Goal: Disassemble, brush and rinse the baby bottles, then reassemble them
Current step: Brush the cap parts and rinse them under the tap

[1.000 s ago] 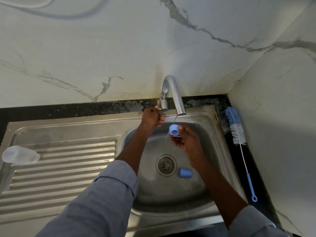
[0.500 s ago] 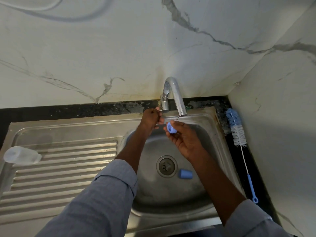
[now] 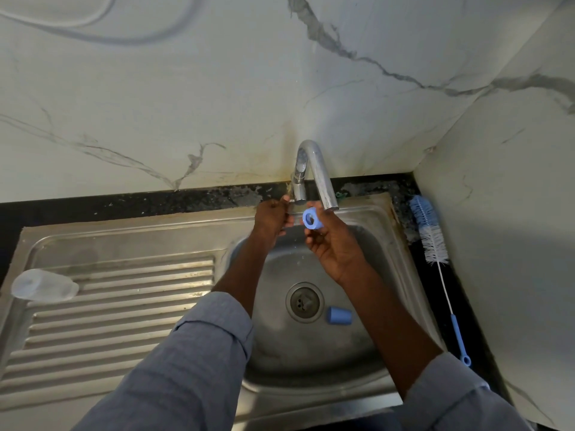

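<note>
My right hand [image 3: 334, 244] pinches a blue screw ring [image 3: 312, 218] just under the spout of the steel tap [image 3: 320, 175], its hole facing me. My left hand [image 3: 271, 219] has its fingers curled at the tap's handle beside the tap base; the handle itself is mostly hidden by the fingers. No water stream is visible. A blue cap [image 3: 338, 315] lies in the sink basin [image 3: 280, 346] to the right of the drain [image 3: 305, 302]. A clear bottle body [image 3: 43, 285] lies on its side at the left end of the ribbed drainboard [image 3: 124, 306].
A bottle brush [image 3: 434, 244] with blue and white bristles and a blue handle lies on the dark counter strip to the right of the sink, against the marble side wall. The marble back wall rises close behind the tap.
The thin water stream seen one second ago is gone. My right hand lifted the ring closer to the spout and turned its opening toward me. My left hand stayed at the tap handle.
</note>
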### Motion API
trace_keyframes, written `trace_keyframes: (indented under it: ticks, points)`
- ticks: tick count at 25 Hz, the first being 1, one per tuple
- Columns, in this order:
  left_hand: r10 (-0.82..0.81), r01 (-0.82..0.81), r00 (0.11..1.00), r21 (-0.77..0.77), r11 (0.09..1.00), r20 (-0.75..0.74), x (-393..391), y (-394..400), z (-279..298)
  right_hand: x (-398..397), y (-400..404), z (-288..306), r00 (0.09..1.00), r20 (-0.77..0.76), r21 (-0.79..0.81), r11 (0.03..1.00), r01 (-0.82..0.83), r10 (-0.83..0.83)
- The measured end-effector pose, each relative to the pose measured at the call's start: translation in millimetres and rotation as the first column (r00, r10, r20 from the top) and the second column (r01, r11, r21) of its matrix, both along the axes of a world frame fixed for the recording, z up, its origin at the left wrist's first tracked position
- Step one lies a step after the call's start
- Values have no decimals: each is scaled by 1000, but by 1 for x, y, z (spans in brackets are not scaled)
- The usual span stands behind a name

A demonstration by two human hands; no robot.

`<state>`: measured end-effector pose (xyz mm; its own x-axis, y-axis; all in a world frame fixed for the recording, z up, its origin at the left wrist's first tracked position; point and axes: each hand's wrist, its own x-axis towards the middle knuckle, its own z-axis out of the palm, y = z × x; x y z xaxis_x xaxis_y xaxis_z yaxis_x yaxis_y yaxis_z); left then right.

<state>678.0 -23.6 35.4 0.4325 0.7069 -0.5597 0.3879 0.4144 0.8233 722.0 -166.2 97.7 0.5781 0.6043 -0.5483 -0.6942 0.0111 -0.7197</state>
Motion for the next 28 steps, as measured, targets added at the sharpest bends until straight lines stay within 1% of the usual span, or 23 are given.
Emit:
trace_keyframes:
  ticks: [2, 3, 4, 6, 7, 8, 9, 10, 11, 12, 13, 14, 15, 18, 20, 21, 22, 23, 24, 25, 26, 27, 28]
  points:
    - [56, -57, 998, 73, 996, 6, -6, -6, -4, 5, -5, -2, 978, 206, -43, 999, -23, 31]
    - [75, -77, 997, 124, 989, 15, -9, -10, -6, 6, -6, -1, 972, 235, -22, 1000, -10, 15]
    - [92, -95, 995, 164, 982, 27, -10, -14, -6, 5, -5, 1, 984, 178, 43, 999, 11, -18]
    - [120, -129, 991, 168, 977, 63, -11, -18, -3, 1, -1, 8, 994, -95, 195, 978, 70, -52]
    - [125, -136, 989, 152, 979, 79, -11, -19, -1, -2, 0, 9, 982, -186, 207, 975, 80, -41]
    - [124, -134, 989, 148, 980, 79, -12, -18, 2, -5, 0, 8, 976, -218, 177, 983, 56, -16]
    - [118, -128, 991, 159, 979, 70, -12, -18, 3, -6, -1, 8, 981, -194, 128, 991, 26, 0]
    - [112, -121, 992, 165, 979, 65, -14, -17, 4, -5, -4, 6, 995, -99, 74, 997, -15, 22]
    - [106, -116, 992, 159, 981, 69, -15, -17, 5, -4, -7, 6, 996, 54, 0, 998, -65, 65]
    - [101, -111, 992, 146, 983, 78, -17, -16, 6, -2, -12, 3, 959, 253, -92, 990, -110, 130]
    - [100, -111, 991, 136, 984, 84, -17, -16, 6, 0, -18, -1, 872, 449, -185, 975, -126, 198]
    - [102, -113, 991, 132, 985, 83, -18, -16, 6, 1, -22, -3, 769, 594, -250, 963, -103, 237]
    - [102, -112, 992, 131, 985, 78, -18, -17, 5, 1, -25, -5, 693, 680, -279, 959, -59, 240]
    - [90, -99, 993, 121, 988, 72, -17, -19, 5, -2, -25, -7, 526, 824, -285, 957, 60, 212]
    - [90, -98, 992, 96, 991, 91, -17, -19, 5, -1, -19, -8, 333, 900, -332, 937, 108, 281]
    - [93, -102, 990, 81, 992, 102, -18, -18, 6, -1, -15, -9, 278, 911, -343, 934, 105, 303]
    - [97, -105, 989, 66, 992, 110, -18, -17, 7, -3, -10, -9, 303, 905, -336, 938, 83, 298]
    - [101, -107, 988, 52, 993, 116, -19, -16, 8, -6, -5, -7, 433, 867, -299, 952, 58, 246]
    - [102, -107, 987, 39, 993, 121, -20, -16, 8, -8, 1, -4, 635, 760, -225, 973, 53, 141]
    - [101, -105, 987, 28, 994, 129, -21, -15, 7, -9, 6, 0, 834, 552, -114, 992, 61, 12]
    - [96, -100, 986, 23, 995, 135, -22, -15, 7, -8, 9, 4, 957, 277, 10, 997, 82, -82]
    - [91, -95, 986, 20, 995, 138, -23, -14, 7, -6, 10, 7, 994, 36, 93, 991, 100, -103]
    - [89, -92, 986, 17, 996, 139, -23, -14, 7, -3, 9, 9, 991, -102, 111, 989, 96, -85]
